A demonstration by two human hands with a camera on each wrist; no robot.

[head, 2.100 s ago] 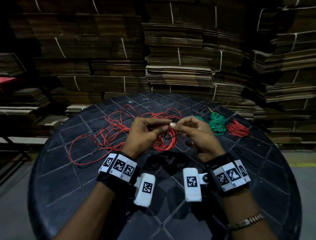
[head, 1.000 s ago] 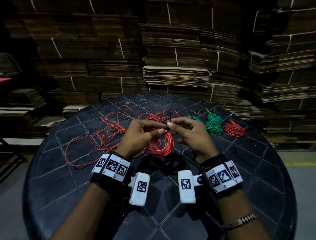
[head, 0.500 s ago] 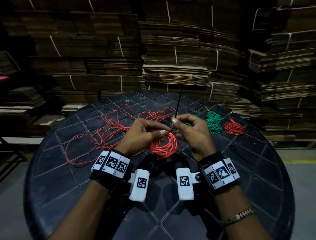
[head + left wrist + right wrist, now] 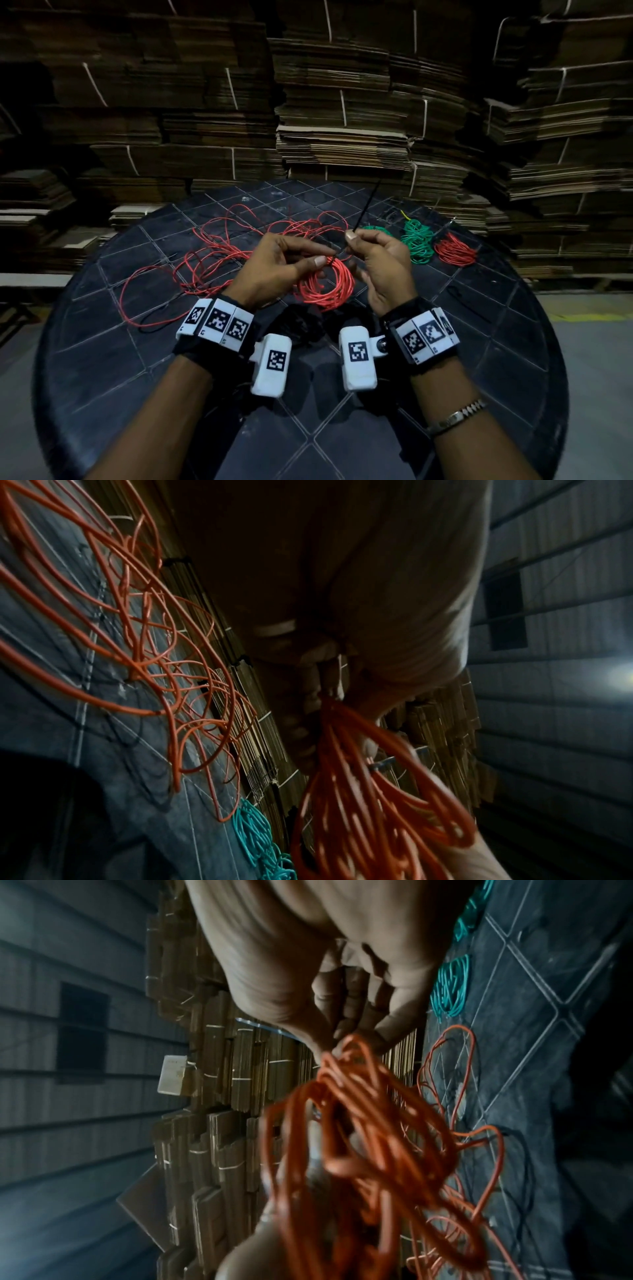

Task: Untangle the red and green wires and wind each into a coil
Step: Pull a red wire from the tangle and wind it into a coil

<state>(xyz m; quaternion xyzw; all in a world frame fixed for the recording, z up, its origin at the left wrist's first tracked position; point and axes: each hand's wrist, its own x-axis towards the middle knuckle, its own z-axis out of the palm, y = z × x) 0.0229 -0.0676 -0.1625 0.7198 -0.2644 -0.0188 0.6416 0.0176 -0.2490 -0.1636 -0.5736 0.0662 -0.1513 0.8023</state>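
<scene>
Gripping the top of a wound red coil (image 4: 327, 282) between thumb and fingertips, the left hand (image 4: 274, 265) holds the bundle up just above the black round table (image 4: 479, 342), so the loops hang down between the two wrists. The right hand (image 4: 378, 260) sits just beside it, thumb and forefinger pinching a thin black tie (image 4: 364, 209) whose free end sticks up and away toward the far edge of the table (its lower end meets the top of the coil where the two thumbs nearly touch). In the left wrist view the fingers (image 4: 310, 685) are curled tight round the gathered strands of the coil (image 4: 377, 813), which fan out below them; the right wrist view shows the same bundle (image 4: 359, 1150), blurred, hanging from the pinched fingertips (image 4: 346, 1031). Behind and to the left of the hands, the rest of the red wire (image 4: 212, 253) lies in loose, overlapping loops spread over the table, and one strand runs from it toward the held coil. On the far right of the table sit two finished bundles side by side, a green coil (image 4: 416, 241) and a smaller red coil (image 4: 455, 251), with more green wire (image 4: 376, 230) partly hidden behind the right hand. Stacks of flattened cardboard (image 4: 342, 120) rise behind the table.
</scene>
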